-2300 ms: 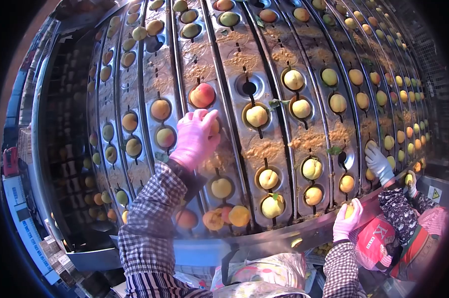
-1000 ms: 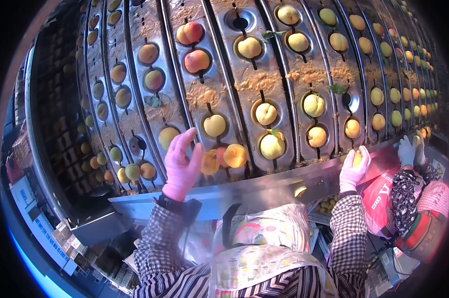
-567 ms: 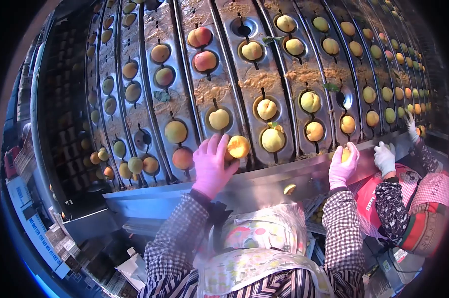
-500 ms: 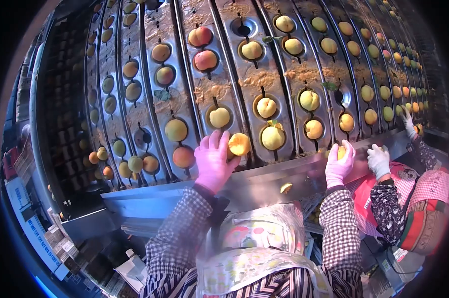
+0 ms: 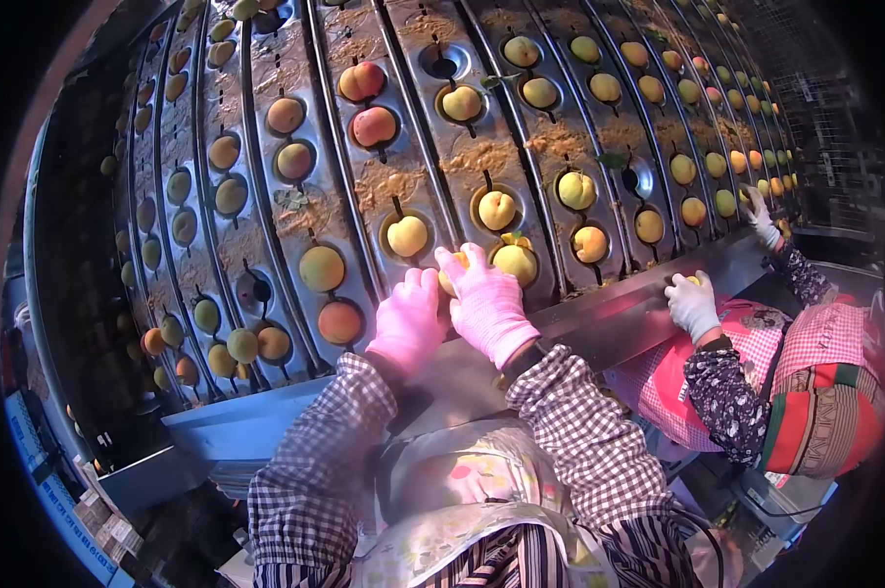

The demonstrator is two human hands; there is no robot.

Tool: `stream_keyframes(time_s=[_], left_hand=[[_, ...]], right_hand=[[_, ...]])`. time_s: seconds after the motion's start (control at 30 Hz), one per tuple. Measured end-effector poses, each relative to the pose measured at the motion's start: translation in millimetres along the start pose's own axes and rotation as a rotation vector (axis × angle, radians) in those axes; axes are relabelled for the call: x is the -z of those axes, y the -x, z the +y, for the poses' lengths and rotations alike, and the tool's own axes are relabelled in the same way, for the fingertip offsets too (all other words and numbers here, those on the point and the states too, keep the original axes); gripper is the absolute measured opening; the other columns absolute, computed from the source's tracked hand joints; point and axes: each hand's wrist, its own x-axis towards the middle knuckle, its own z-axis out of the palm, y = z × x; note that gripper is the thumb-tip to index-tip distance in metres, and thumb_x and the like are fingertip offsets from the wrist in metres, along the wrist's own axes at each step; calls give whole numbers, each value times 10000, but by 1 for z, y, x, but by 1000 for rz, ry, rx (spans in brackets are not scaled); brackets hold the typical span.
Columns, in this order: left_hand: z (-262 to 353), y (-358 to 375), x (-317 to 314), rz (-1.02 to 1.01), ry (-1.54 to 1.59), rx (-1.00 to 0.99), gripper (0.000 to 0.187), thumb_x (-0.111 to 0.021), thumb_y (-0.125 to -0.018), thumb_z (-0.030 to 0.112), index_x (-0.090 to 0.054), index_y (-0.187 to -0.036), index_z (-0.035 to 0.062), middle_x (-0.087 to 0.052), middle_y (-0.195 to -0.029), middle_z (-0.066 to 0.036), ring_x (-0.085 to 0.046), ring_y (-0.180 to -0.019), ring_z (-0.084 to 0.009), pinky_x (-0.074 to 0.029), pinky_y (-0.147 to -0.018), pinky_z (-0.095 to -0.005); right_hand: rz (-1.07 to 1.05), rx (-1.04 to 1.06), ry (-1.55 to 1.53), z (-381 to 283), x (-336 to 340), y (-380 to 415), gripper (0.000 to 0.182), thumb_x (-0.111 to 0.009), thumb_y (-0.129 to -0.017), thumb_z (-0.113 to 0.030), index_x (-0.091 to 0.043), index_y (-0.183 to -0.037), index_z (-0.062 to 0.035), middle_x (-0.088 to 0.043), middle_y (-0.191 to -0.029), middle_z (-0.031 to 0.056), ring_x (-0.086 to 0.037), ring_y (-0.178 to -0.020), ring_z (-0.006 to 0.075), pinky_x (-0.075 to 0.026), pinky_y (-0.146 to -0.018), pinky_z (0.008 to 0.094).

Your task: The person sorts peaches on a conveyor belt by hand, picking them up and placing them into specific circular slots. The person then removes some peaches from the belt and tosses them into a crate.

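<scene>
The only view looks forward and steeply down from the wearer's head, close above the forearms at lower centre; the metal trays point(image 5: 374, 181) fill the upper frame, inside a dark, curved wide-angle border.

Your gloves point(image 5: 491, 306) are pink, your sleeves point(image 5: 591, 431) checked dark and white, and your apron point(image 5: 462, 549) pale with pink and yellowish blotches, while the peaches point(image 5: 374, 126) run yellow, green, orange and red, and your neighbour's cap point(image 5: 822, 419) shows red, green and brown bands.
</scene>
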Motion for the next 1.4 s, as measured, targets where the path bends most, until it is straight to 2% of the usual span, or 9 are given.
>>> stream_keyframes(time_s=[0.37,0.5,0.57,0.9,1.03,1.13,1.2,1.3,1.4], left_hand=[[0,35,-7,264,271,178,539,-798,-775,231,-580,-1237,61,-608,-1183,-172,-655,-1046,-371,-554,-884,-443],[1,83,-9,387,435,213,495,-781,-781,77,-574,-1225,8,-600,-1116,-104,-633,-1019,-203,-536,-913,-330],[15,104,8,294,888,367,508,-771,-800,42,-551,-1256,-5,-588,-1163,-95,-611,-1063,-170,-528,-938,-317],[57,122,-8,-38,579,110,548,-791,-807,138,-554,-1286,21,-610,-1192,-148,-637,-1104,-250,-520,-965,-356],[86,98,-25,-103,593,-70,519,-776,-813,195,-575,-1274,64,-605,-1193,-193,-649,-1071,-362,-543,-928,-421],[111,74,-41,-102,561,-202,569,-766,-833,232,-530,-1323,66,-570,-1262,-174,-648,-1070,-382,-555,-909,-423],[130,57,-52,-67,531,-274,601,-761,-847,267,-502,-1353,74,-552,-1296,-157,-645,-1087,-378,-568,-882,-423],[148,26,-81,112,471,-420,576,-742,-846,229,-508,-1353,87,-547,-1332,-154,-628,-1124,-372,-583,-860,-439],[149,9,-99,122,297,-510,597,-732,-835,215,-507,-1377,106,-522,-1390,-187,-603,-1158,-395,-576,-862,-462]], right_hand=[[413,66,-345,11,-30,30,747,-766,-792,-155,-474,-1476,-221,-473,-1440,177,-635,-1156,394,-562,-943,462],[228,89,-414,14,-21,18,746,-735,-833,-194,-425,-1510,-227,-451,-1472,181,-659,-1119,375,-570,-900,465],[28,175,-346,5,-7,14,723,-716,-841,-186,-432,-1505,-219,-455,-1459,196,-671,-1090,376,-569,-890,468],[-173,147,-231,4,6,7,403,-641,-905,-206,-595,-1294,-108,-631,-1172,184,-681,-1021,372,-552,-885,471],[11,-17,-617,41,32,41,434,-691,-906,-248,-608,-1303,-94,-665,-1188,159,-683,-988,375,-561,-898,445],[194,-214,-1063,90,36,71,418,-724,-925,-158,-615,-1308,-31,-699,-1199,127,-693,-916,174,-568,-837,311],[285,-385,-1601,117,51,93,404,-681,-981,-169,-585,-1348,-31,-686,-1213,117,-687,-944,157,-581,-801,283],[454,-494,-2236,151,49,118,405,-595,-1021,-377,-616,-1288,-72,-691,-1212,123,-697,-1014,230,-600,-822,397],[419,-574,-2392,153,56,124,426,-580,-1014,-421,-616,-1279,-90,-687,-1231,118,-678,-1090,270,-592,-854,465]])
